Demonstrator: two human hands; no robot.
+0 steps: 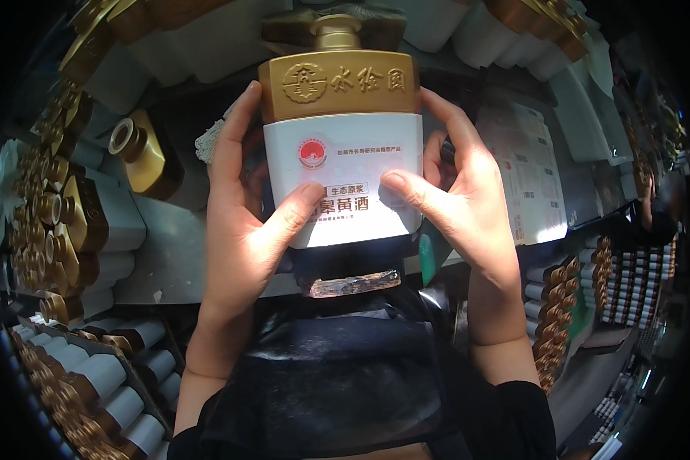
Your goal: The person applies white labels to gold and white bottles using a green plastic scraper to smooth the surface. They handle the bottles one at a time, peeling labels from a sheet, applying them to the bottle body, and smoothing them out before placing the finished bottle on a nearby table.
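Observation:
Between my two hands stands a flat-sided bottle, its lower body white and its shoulder and neck gold with raised decoration. A printed label with a round red emblem covers its front. My left hand grips the left side, thumb pressed on the lower label. On the right side, my right hand holds it the same way, its thumb also on the label and its fingers curled behind the edge. The bottle's back is hidden.
Another gold-and-white bottle lies to the left near a crumpled white cloth. A sheet of labels rests at the right. Many similar bottles crowd the left side, with rows at the lower right.

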